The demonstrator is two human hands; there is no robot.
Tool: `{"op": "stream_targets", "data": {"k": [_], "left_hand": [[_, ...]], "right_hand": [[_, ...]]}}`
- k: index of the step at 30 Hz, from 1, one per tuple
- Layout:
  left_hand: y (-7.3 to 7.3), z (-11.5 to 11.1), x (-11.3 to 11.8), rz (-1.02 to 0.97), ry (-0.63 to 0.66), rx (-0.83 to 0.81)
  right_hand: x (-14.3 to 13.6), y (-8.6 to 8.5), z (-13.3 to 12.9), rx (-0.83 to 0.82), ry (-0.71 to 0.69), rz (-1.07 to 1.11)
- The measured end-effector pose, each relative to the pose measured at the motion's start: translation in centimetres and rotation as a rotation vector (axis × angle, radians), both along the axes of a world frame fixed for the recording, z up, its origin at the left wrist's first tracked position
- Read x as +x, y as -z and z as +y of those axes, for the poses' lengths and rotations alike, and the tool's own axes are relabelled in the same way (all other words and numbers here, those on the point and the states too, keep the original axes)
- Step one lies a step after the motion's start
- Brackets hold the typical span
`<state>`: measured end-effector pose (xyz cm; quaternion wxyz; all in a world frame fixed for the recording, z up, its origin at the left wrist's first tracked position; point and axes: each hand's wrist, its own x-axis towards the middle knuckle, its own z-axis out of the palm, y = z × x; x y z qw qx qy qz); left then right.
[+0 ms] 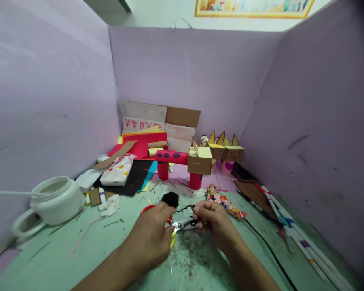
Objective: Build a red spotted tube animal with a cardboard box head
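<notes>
My left hand (150, 234) is over a pair of scissors (179, 225) with red and yellow handles, which lie on the table. Its thumb and forefinger are apart, with part of a red handle showing between them; the other fingers are partly hidden. Just beyond its fingertips is a small black ball of yarn (170, 199). A black strand (185, 208) runs from near the ball to my right hand (214, 220), whose thumb and fingers pinch it. A dark loop of the strand hangs by the scissor blades.
Behind stands a red tube animal (172, 157) with a box head; more box-headed figures (234, 152) are at back right. A floral-covered glue gun (226, 202) with a black cord lies right. At left are a white pot (56, 202) and paper sheets (139, 143). Purple panels (194, 72) enclose the table.
</notes>
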<state>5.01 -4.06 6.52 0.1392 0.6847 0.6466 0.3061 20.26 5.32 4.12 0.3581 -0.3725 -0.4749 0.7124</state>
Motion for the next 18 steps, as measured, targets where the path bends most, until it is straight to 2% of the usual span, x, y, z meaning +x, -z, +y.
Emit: {"op": "stream_targets", "data": {"k": [2,5,7,10,14,16,18], "left_hand": [[-0.4,1.7,0.1,-0.186,0.021,0.059],[-0.2,3.8,0.2,-0.444,0.042,-0.051],[0.2,4.4,0.0,-0.525,0.004,-0.043],[0.8,3.8,-0.4,-0.413,-0.041,0.082],[1.7,2.8,-0.4,-0.143,0.071,0.188],[2.1,2.8,-0.2,-0.124,0.136,0.197],[2.3,3.0,-0.1,-0.171,0.149,0.197]], "right_hand": [[0.2,-0.3,0.0,-0.002,-0.015,0.005],[0.5,-0.8,0.1,0.011,-0.019,0.001],[0.7,-1.1,0.3,0.032,-0.017,-0.017],[0.8,-1.0,0.7,0.051,-0.003,-0.053],[0.4,0.1,0.8,0.042,-0.001,-0.073],[0.2,0.6,0.7,0.047,-0.025,-0.095],[0.0,0.9,0.6,0.052,-0.052,-0.109]]}}
